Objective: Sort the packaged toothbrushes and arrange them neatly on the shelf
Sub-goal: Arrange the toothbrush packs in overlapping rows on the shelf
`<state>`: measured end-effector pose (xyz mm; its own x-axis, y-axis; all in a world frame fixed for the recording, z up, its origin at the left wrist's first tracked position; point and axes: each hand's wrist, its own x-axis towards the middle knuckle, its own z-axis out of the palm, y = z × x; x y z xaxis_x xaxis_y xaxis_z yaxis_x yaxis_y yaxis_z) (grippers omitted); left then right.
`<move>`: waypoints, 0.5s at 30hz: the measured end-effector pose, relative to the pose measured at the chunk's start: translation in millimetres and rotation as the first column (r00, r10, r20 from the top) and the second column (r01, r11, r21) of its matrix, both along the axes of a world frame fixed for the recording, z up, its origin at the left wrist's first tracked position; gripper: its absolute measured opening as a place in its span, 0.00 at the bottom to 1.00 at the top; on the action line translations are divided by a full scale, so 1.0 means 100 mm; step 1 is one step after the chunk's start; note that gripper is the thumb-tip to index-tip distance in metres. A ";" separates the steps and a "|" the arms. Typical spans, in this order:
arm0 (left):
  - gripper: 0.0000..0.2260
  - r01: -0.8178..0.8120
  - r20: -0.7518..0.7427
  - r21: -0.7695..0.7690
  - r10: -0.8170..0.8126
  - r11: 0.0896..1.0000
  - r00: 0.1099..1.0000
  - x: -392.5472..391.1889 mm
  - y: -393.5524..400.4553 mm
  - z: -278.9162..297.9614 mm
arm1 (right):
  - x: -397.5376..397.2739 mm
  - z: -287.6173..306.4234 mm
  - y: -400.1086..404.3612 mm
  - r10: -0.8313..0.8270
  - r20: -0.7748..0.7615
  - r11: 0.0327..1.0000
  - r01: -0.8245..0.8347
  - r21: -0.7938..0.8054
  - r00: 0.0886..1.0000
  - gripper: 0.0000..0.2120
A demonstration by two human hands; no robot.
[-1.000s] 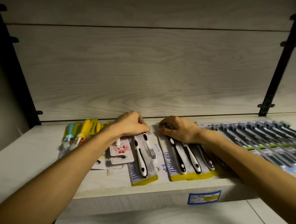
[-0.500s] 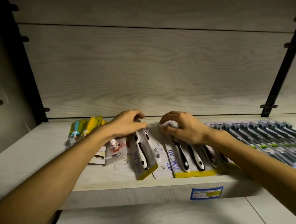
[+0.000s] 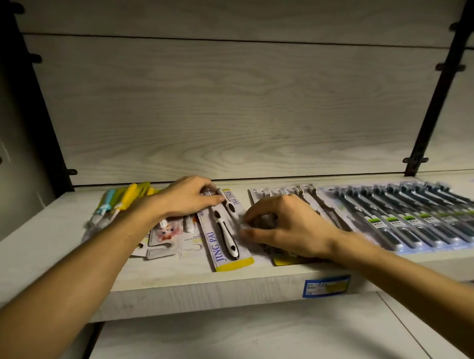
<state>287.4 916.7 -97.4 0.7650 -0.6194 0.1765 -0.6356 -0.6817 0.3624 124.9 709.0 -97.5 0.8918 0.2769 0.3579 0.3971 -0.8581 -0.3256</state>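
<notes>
We saw one JING PAI pack (image 3: 225,236) lying flat on the shelf (image 3: 52,248), a little left of the middle. Its long axis ran from front to back: the yellow end of the card was at the front edge, and the brush head pointed toward the back wall, with the top leaning slightly to the right. Inside it there was a black and white toothbrush (image 3: 226,230) along the same line.

Our left hand (image 3: 188,196) lay over the far end of this pack. Its fingers were curled down on the top of the card and the thumb touched the blister beside the brush neck, so the grip was closed on the pack.

Just to the right, our right hand (image 3: 286,226) rested over a second stack of the same packs (image 3: 284,256). The fingers were bent and the fingertips pinched the left edge of the clear blister. These packs also pointed front to back, and their bristle heads showed behind the hand.

Further right we saw a long row of dark toothbrush packs (image 3: 407,218), overlapping each other, all slanting with heads to the back left and handles to the front right.

To the left of the first pack lay small cartoon cards (image 3: 165,237), partly under our left forearm, and behind them yellow and green children's brushes (image 3: 127,196), which were blurred.

On the front face of the shelf was a blue and yellow price label (image 3: 326,286). A black upright (image 3: 442,81) stood at the right of the wooden back wall.
</notes>
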 end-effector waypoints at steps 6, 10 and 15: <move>0.17 -0.063 0.147 -0.056 0.071 0.996 0.987 0.01 0.00 0.00 | 0.04 0.11 0.03 -0.083 -0.057 0.965 0.094 0.246 0.995 0.11; 0.11 -0.096 0.154 -0.154 0.120 0.983 0.981 -0.01 0.02 0.03 | 0.09 0.27 -0.01 -0.144 -0.013 0.950 0.142 0.279 0.989 0.10; 0.10 -0.078 0.119 -0.143 0.095 0.987 0.988 0.00 0.05 0.03 | 0.09 0.20 -0.10 -0.176 -0.066 0.951 0.187 0.247 0.982 0.10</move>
